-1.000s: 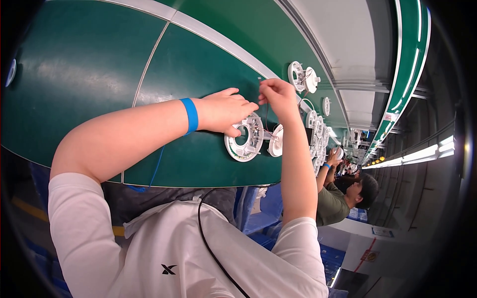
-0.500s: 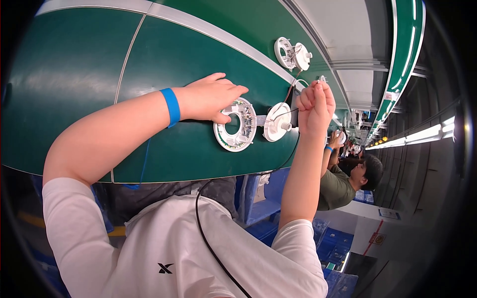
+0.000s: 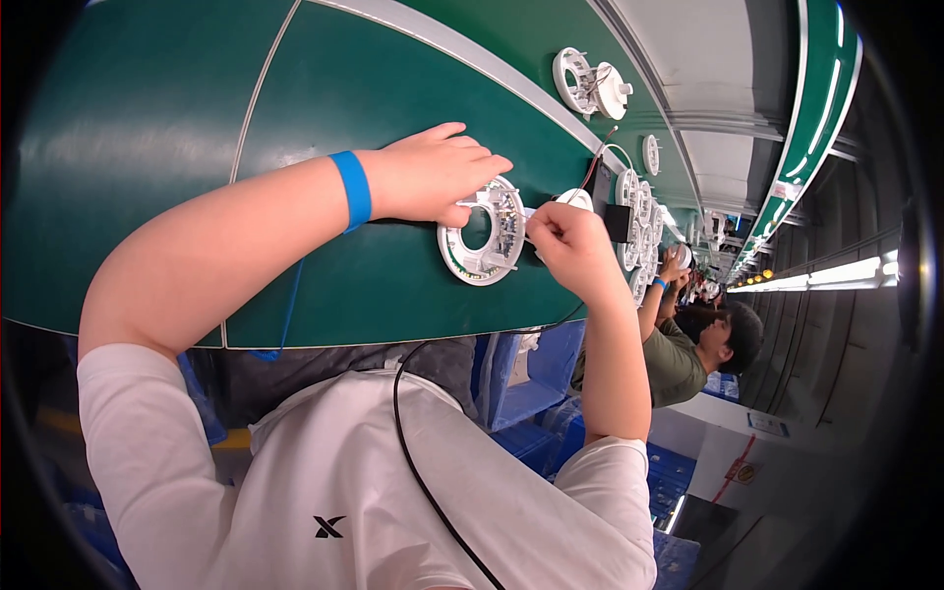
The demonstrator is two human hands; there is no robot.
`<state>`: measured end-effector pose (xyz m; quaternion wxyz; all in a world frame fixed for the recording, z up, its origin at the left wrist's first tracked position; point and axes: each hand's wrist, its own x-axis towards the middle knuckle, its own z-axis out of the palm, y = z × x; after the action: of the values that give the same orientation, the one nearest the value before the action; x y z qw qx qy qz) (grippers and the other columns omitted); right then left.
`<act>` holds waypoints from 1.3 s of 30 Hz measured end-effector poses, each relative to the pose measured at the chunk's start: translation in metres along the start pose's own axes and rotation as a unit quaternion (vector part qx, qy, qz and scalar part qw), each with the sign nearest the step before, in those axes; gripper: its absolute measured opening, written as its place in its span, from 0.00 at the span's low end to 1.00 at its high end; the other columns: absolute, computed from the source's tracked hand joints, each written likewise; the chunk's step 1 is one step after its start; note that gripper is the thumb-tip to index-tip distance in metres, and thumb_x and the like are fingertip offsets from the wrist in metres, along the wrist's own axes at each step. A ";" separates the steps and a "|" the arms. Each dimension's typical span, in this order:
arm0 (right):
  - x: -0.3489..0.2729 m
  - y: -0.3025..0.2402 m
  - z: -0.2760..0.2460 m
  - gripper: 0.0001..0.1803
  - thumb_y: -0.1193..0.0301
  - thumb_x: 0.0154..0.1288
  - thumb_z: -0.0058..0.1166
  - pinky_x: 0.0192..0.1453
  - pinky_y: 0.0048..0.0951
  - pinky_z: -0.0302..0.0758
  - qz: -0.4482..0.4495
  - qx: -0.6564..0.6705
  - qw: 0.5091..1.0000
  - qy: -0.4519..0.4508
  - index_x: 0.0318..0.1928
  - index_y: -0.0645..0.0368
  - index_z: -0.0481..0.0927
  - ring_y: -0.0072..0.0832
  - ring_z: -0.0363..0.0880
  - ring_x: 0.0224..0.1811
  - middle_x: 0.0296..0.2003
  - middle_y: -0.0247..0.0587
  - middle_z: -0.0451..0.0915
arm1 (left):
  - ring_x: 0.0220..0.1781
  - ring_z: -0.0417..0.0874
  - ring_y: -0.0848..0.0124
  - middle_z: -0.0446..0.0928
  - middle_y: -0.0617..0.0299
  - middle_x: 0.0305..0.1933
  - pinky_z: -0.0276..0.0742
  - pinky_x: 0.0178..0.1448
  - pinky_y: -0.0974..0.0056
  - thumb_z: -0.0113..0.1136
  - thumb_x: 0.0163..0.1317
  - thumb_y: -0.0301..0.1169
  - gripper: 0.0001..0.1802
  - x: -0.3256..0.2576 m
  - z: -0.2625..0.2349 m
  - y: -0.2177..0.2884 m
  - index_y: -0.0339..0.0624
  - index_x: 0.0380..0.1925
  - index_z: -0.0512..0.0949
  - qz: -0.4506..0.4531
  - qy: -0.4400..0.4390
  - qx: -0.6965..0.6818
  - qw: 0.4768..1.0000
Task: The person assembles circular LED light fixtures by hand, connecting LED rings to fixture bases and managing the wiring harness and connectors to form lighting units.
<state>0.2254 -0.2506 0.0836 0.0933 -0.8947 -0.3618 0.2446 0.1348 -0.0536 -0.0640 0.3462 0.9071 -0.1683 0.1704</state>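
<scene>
A white ring-shaped housing [image 3: 455, 258] with a circuit board inside lies on the green bench. My left hand [image 3: 433, 177], a blue band at its wrist, holds the housing at its far left rim, thumb on the ring and fingers stretched over the top. My right hand [image 3: 570, 241] is closed in a pinch just right of the ring. Whatever sits between its fingertips is hidden. Behind the knuckles a white round cover [image 3: 574, 200] shows in part; most of it is covered by the hand.
Another opened ring and cover unit [image 3: 590, 84] sits on the far green strip. Several white rings [image 3: 639, 221] stand to the right, beside a black box [image 3: 618, 222] with thin wires [image 3: 596, 162]. A co-worker [image 3: 678, 344] works farther right. A black cable [image 3: 408, 433] hangs over my shirt.
My right hand has come down and left from above the wires to beside the ring, now covering much of the round cover. My left hand stays on the ring.
</scene>
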 end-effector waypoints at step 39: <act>-0.021 0.027 0.039 0.09 0.73 0.66 0.60 0.30 0.37 0.75 0.053 -0.035 0.996 0.056 0.32 0.67 0.84 0.40 0.82 0.22 0.21 0.50 0.81 | 0.69 0.76 0.58 0.80 0.54 0.60 0.56 0.83 0.45 0.66 0.59 0.36 0.39 0.001 0.004 -0.001 0.38 0.70 0.67 -0.015 -0.017 -0.013 1.000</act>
<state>0.2089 -0.2855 0.0483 0.0685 -0.9276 -0.3166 0.1860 0.1366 -0.0555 -0.0670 0.3580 0.9075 -0.1625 0.1476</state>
